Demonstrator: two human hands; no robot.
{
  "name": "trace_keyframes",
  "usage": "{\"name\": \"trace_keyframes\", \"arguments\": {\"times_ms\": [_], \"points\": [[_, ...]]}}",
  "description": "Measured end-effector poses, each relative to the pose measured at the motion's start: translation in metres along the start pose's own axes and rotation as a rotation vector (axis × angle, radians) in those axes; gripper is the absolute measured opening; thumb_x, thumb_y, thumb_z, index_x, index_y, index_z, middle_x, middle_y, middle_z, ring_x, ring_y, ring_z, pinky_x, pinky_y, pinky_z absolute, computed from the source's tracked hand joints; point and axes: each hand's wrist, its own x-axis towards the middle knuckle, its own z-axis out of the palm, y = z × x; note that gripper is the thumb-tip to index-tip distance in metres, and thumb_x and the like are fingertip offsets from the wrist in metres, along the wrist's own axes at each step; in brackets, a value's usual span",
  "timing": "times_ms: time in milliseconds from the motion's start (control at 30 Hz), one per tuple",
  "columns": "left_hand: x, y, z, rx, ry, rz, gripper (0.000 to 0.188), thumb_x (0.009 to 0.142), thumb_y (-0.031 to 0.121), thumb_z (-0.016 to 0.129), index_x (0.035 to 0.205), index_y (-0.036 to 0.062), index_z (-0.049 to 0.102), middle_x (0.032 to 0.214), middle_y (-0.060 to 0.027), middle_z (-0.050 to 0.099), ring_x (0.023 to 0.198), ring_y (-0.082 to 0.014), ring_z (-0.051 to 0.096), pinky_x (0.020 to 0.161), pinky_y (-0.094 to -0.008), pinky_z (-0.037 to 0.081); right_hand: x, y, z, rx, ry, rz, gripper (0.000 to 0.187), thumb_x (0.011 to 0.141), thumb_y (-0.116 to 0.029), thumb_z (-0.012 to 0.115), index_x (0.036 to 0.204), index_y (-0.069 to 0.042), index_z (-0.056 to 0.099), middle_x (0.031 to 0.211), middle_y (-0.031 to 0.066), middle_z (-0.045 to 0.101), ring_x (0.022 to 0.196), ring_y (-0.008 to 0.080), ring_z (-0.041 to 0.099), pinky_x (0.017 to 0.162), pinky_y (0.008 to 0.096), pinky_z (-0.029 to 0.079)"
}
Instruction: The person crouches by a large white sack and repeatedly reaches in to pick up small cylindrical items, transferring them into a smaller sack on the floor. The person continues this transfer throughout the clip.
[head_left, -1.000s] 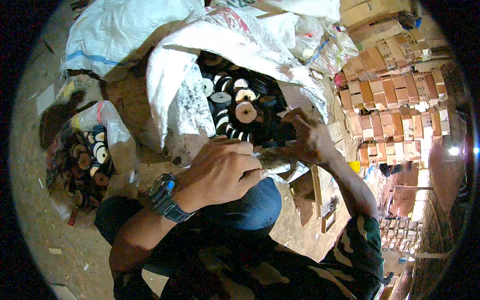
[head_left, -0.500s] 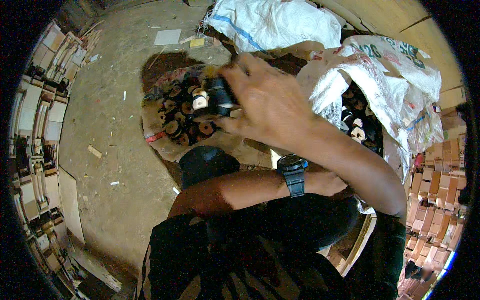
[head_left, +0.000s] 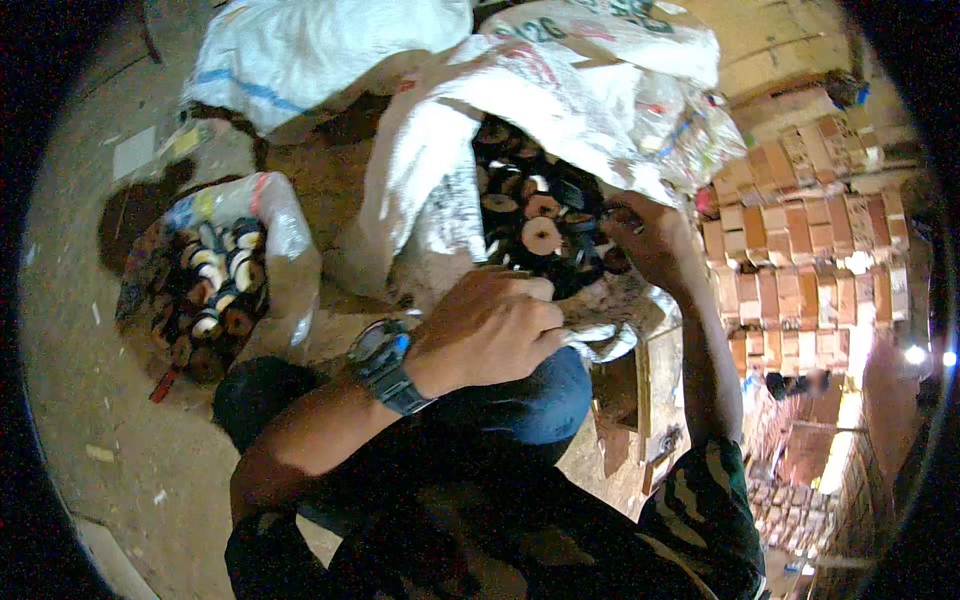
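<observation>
A white woven sack lies open in front of me, full of dark and pale round pieces, several with a hole in the middle. My left hand, with a black watch at its wrist, is closed at the sack's near rim, fingers curled over its edge. Inside the right side of the opening is my right hand, its fingers bent among the dark pieces; what lies between them is too dark to make out. To the left, a clear plastic bag holds similar discs, stacked in rows, apart from both hands.
Another white sack with a blue stripe lies behind. Stacks of brown wooden blocks rise at the right. Beside my knee is a wooden frame. Small scraps lie on the floor at the left.
My view has turned right. My right hand has left the plastic bag and reached into the open sack. My left hand, hidden behind my right forearm before, now shows at the sack's rim.
</observation>
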Motion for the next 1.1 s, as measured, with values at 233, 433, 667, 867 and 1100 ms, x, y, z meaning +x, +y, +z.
{"name": "trace_keyframes", "arguments": {"times_ms": [233, 433, 667, 867, 1100], "points": [[0.005, 0.004, -0.005, -0.001, -0.041, -0.022, 0.018, 0.084, 0.025, 0.068, 0.077, 0.0078, 0.069, 0.073, -0.0091, 0.058, 0.069, -0.0295, 0.062, 0.061, -0.0418, 0.049, 0.014, 0.025, 0.045, -0.263, -0.152, 0.01, 0.041, 0.082, -0.033, 0.075, 0.109, -0.004, 0.066, 0.098, 0.0185, 0.068, 0.09, 0.035, 0.067, 0.077, 0.0441, 0.053], [0.005, 0.001, -0.001, -0.003, -0.054, -0.037, 0.019, 0.086, 0.024, 0.068, 0.077, 0.0074, 0.069, 0.074, -0.0099, 0.059, 0.069, -0.0302, 0.062, 0.062, -0.042, 0.049, 0.03, 0.011, 0.061, -0.097, -0.126, 0.022, 0.036, 0.077, -0.03, 0.078, 0.099, -0.004, 0.067, 0.091, 0.0183, 0.069, 0.083, 0.033, 0.067, 0.073, 0.043, 0.053], [0.006, -0.001, 0.001, -0.024, -0.05, -0.02, 0.02, 0.087, 0.025, 0.067, 0.077, 0.0071, 0.069, 0.075, -0.0098, 0.059, 0.07, -0.0307, 0.062, 0.062, -0.0425, 0.049, 0.061, 0.022, 0.07, -0.334, -0.29, 0.126, 0.054, 0.071, -0.04, 0.081, 0.11, -0.005, 0.065, 0.104, 0.0199, 0.068, 0.095, 0.036, 0.065, 0.083, 0.0446, 0.052], [0.006, 0.001, 0.0, -0.013, -0.059, -0.04, 0.019, 0.086, 0.024, 0.068, 0.077, 0.0071, 0.069, 0.073, -0.0095, 0.058, 0.069, -0.0305, 0.062, 0.062, -0.0421, 0.049, 0.043, 0.014, 0.082, -0.174, -0.173, 0.018, 0.067, 0.076, -0.041, 0.079, 0.126, -0.004, 0.052, 0.117, 0.0246, 0.063, 0.111, 0.0382, 0.061, 0.092, 0.0457, 0.049], [0.004, -0.003, 0.003, -0.025, -0.03, 0.0, 0.019, 0.085, 0.024, 0.068, 0.076, 0.0069, 0.068, 0.072, -0.0095, 0.057, 0.068, -0.03, 0.061, 0.061, -0.042, 0.049, 0.089, 0.006, 0.035, 0.058, -0.476, -0.036, 0.051, 0.08, -0.033, 0.074, 0.12, -0.004, 0.063, 0.118, 0.0206, 0.065, 0.106, 0.0336, 0.064, 0.092, 0.0418, 0.05]]}}
